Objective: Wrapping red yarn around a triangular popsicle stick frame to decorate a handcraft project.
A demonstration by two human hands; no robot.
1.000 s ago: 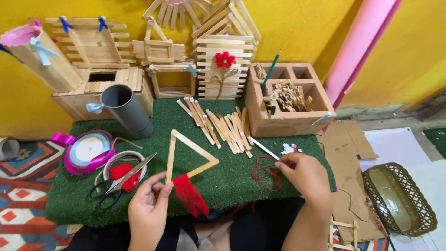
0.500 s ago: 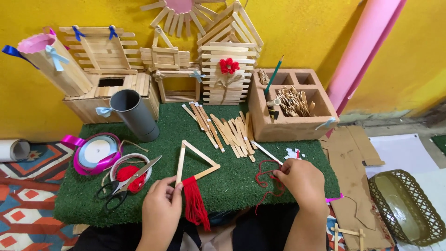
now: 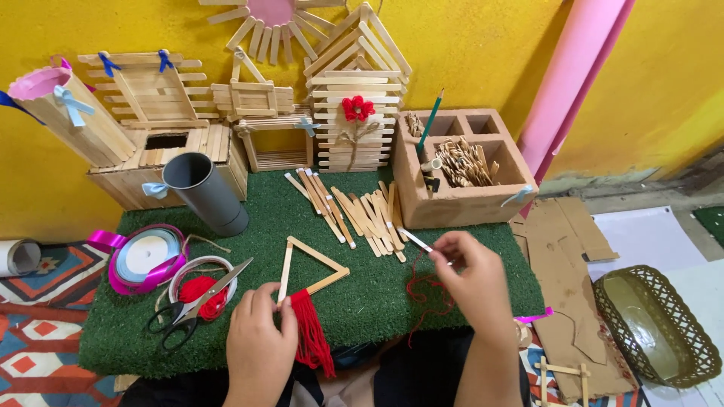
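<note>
One stick triangle (image 3: 305, 271) carries red yarn tassel (image 3: 311, 335).

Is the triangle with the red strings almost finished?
Partly. Done: three sticks form the stick triangle, and a bunch of red yarn hangs from its lower side, covering only part of it. In hand: the left hand steadies the triangle at its lower corner, while the right hand holds a loose red thread. Left: most of that side looks bare, so more yarn could probably go on.
</note>
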